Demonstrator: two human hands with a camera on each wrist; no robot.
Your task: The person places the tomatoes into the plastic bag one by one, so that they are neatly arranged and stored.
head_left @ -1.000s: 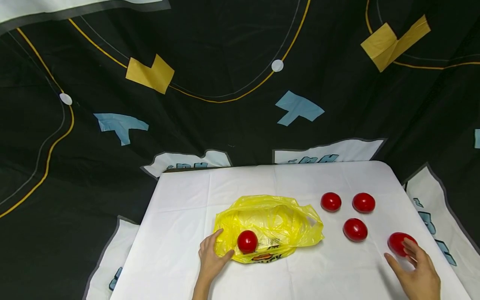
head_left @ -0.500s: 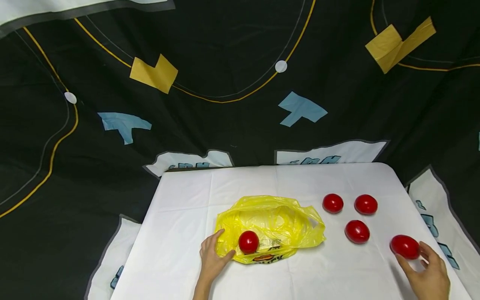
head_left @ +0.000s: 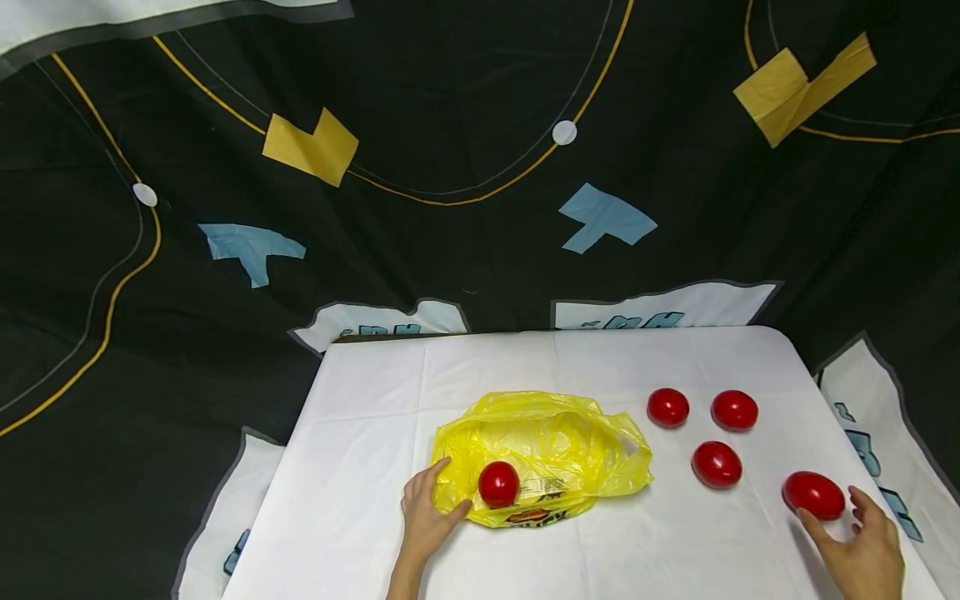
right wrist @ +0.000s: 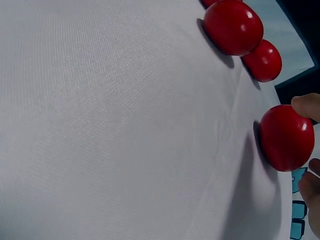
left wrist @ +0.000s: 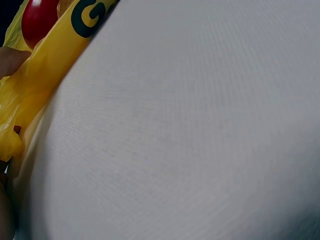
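Note:
My left hand (head_left: pixel 429 515) grips the near left edge of a crumpled yellow plastic bag (head_left: pixel 570 467), fingers on the far side and thumb toward me. A shiny red ball, slightly egg-shaped (head_left: pixel 498 484), lies inside the bag's mouth. In the left wrist view, the thumb (left wrist: pixel 12 61) lies on the yellow film beside that ball. At the right, my right hand (head_left: pixel 862 546) is spread beside another red ball (head_left: pixel 813 496) on the table. Its thumb (right wrist: pixel 306 106) touches that ball in the right wrist view, while the other fingers are parted from it.
Three more red balls (head_left: pixel 717 465) sit on the white-covered table (head_left: pixel 360 467), right of the bag. The table's right edge runs close past my right hand. A black printed cloth (head_left: pixel 465 258) hangs behind the table.
My right hand has slid from over the rightmost ball to its lower right side, and its fingers have come off the ball. The left hand and bag hold still; the head view shifts slightly.

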